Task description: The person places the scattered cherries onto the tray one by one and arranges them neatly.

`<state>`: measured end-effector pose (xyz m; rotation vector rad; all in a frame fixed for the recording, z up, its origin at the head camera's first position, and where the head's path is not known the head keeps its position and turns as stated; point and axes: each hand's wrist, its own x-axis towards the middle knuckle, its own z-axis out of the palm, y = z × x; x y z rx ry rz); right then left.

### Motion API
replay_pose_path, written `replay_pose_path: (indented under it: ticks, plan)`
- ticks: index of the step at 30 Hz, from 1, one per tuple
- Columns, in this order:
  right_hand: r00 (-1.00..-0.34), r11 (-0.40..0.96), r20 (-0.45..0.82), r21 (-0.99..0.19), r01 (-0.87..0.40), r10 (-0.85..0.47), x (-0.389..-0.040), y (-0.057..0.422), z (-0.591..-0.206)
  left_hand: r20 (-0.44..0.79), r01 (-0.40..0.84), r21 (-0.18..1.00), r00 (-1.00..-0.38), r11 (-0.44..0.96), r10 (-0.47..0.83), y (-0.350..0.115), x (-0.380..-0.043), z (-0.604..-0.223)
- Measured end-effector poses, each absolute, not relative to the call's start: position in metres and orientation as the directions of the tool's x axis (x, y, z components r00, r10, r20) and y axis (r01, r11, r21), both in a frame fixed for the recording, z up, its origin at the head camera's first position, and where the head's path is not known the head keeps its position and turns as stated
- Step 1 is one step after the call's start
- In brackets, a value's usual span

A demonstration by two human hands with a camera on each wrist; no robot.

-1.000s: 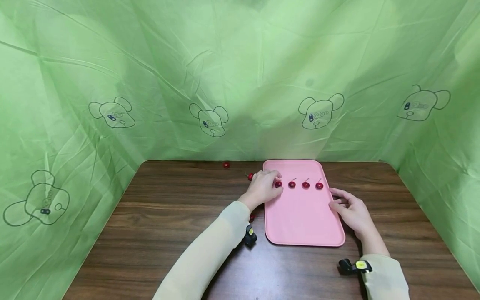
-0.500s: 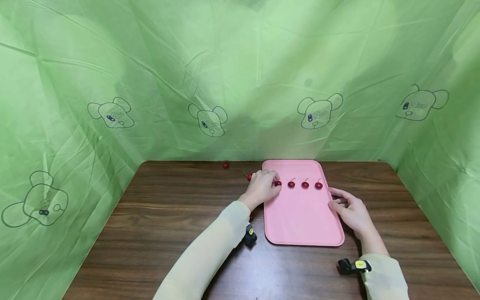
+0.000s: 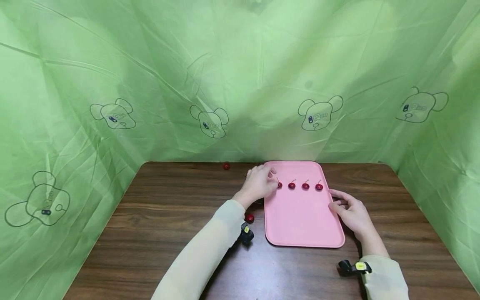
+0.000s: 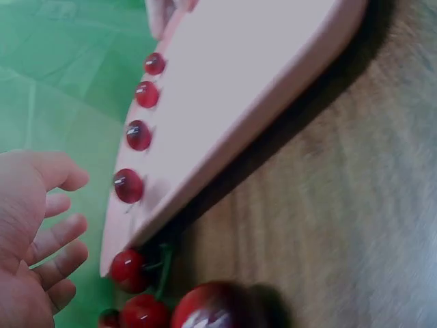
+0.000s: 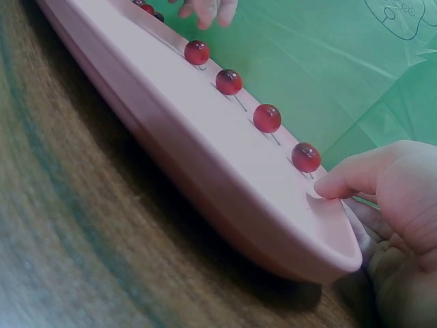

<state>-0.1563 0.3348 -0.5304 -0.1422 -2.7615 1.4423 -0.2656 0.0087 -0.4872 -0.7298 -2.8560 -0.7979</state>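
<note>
Several red cherries with thin stems stand in a row across the pink tray [image 3: 303,221]. My left hand [image 3: 258,183] is over the tray's left edge, beside the leftmost cherry [image 3: 280,185]. In the left wrist view its fingers are apart and loosely bent, holding nothing, and that cherry [image 4: 128,185] sits free on the tray. My right hand [image 3: 352,212] pinches the tray's right rim; in the right wrist view the thumb [image 5: 334,183] lies over the rim and fingers are outside it. The rightmost cherry [image 5: 306,157] is close to that thumb.
Left of the tray, a loose cherry [image 3: 249,218] lies on the wooden table [image 3: 168,233], near my left wrist. Another cherry [image 3: 226,166] is at the back edge. More cherries [image 4: 145,312] cluster by the tray in the left wrist view. A green cloth [image 3: 255,75] encloses the table.
My left hand has let go of the leftmost cherry and drawn back slightly left. The loose cherry near its wrist shows more fully. My right hand stays on the tray rim.
</note>
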Motion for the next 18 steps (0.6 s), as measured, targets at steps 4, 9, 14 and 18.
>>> replay_pose_path:
  ticks: [4, 9, 14, 18]
  plan:
    - [-0.996, 0.563, -0.013, -0.824, 0.063, 0.093, -0.156, 0.335, -0.532, 0.220, 0.495, 0.518, -0.865, 0.698, 0.451, -0.005, -0.267, -0.478]
    - [-0.996, 0.555, -0.002, -0.830, 0.054, 0.094, -0.156, 0.334, -0.532, 0.189, 0.501, 0.572, -0.851, 0.650, 0.489, -0.029, -0.263, -0.465]
    - [-0.995, 0.554, 0.008, -0.831, 0.047, 0.097, -0.155, 0.334, -0.531, 0.176, 0.480, 0.624, -0.855, 0.617, 0.487, -0.056, -0.253, -0.454]
    - [-0.995, 0.566, -0.003, -0.822, 0.057, 0.095, -0.155, 0.335, -0.531, 0.193, 0.469, 0.670, -0.858, 0.575, 0.476, -0.077, -0.241, -0.447]
